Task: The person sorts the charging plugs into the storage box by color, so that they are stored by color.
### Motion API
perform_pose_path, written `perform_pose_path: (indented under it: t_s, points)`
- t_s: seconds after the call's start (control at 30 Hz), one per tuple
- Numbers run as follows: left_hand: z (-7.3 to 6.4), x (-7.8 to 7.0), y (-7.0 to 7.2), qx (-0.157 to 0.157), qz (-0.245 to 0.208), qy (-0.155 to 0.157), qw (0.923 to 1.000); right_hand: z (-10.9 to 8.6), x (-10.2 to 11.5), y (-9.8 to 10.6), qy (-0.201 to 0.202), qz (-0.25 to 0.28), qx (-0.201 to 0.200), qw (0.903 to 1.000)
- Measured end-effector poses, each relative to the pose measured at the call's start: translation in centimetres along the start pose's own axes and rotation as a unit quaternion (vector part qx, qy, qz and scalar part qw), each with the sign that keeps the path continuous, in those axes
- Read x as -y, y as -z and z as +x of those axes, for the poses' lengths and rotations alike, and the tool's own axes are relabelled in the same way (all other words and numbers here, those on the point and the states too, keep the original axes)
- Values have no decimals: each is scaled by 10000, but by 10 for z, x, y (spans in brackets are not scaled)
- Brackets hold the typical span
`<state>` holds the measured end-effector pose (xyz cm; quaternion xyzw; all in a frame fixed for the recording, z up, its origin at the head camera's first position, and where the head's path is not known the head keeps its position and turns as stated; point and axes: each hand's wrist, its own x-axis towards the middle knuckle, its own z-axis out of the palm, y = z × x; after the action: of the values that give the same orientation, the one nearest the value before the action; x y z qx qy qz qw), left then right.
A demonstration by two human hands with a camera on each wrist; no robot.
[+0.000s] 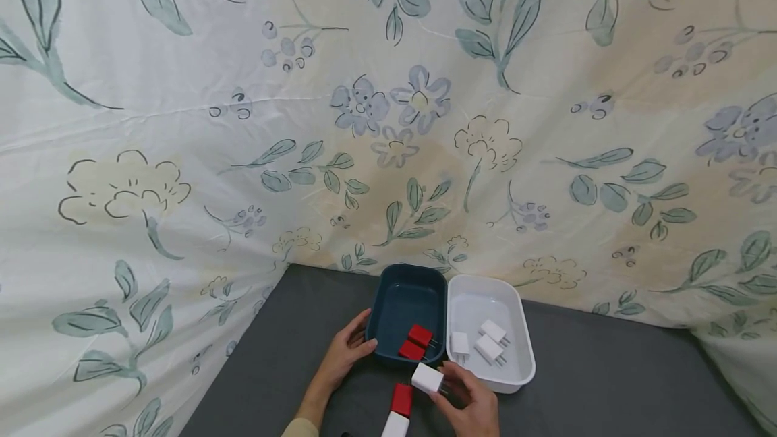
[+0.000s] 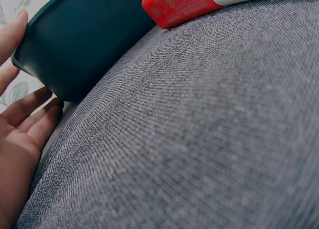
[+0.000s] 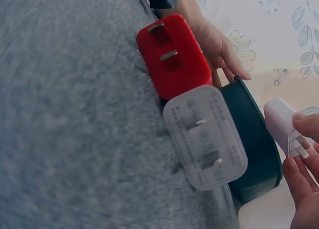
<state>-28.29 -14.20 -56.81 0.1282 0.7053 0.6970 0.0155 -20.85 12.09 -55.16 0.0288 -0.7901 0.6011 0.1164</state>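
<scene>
**A right hand (image 1: 470,402) is pinching a white plug (image 1: 427,378) by two tubs**

The thumb and fingers of the right hand are squeezing the white plug near its prong end, and the prongs are pointing toward the palm. The plug is showing just in front of the near side of the blue tub (image 1: 405,292).

The left hand (image 1: 342,355) is holding the left side of the blue tub, with its thumb at the near left corner. Two red plugs (image 1: 420,336) are lying inside that tub, close to its near end.

The white tub (image 1: 482,299) is sitting just to the right, and three white plugs (image 1: 487,348) are lying in it. Both tubs are standing by the far edge of the dark surface (image 1: 601,363), where a flowery cloth (image 1: 425,174) is rising behind.

Farther from that edge, a third red plug (image 1: 401,399) and another white plug (image 1: 396,425) are lying side by side. Their prongs are showing in the right wrist view.
</scene>
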Motion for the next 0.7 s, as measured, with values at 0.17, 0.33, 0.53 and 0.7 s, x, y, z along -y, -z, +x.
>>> perform_pose_path:
  t_s: [0.17, 0.33, 0.53, 0.7]
  points:
    - [4, 15, 2, -111, -7, -77, 9999, 0, 6, 1, 198, 150, -39, 9997]
    - [5, 23, 2, -156, 26, -126, 9998, 0, 9, 2, 437, 218, -131, 9987]
    - [4, 22, 1, -187, 20, -178, 9997, 4, 10, 5, 899, 162, -317, 9953]
    - [4, 20, 1, -207, -18, -112, 9997, 9, 10, 9, 1227, 75, -477, 9913]
